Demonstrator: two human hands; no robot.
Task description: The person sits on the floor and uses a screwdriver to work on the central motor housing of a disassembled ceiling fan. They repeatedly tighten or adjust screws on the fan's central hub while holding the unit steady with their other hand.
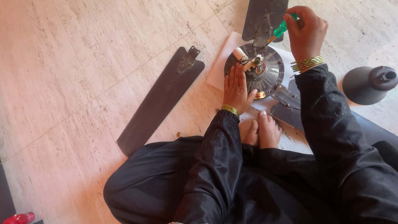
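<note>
Left hand [236, 88] is pressing flat, fingers spread, on the heavy, stiff motor [256, 68] at frame centre; right hand [306, 30], fingers clamped, is probably turning the screwdriver [280, 29].

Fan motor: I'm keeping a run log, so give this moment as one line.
left hand flat on fan motor | right hand grips green screwdriver at blade bracket | loose blade on floor

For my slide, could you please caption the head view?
Left hand steadies ceiling fan motor; right hand works a green-handled screwdriver.

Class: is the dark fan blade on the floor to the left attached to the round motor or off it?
Off: the dark fan blade lies apart from the round metal motor.
</note>
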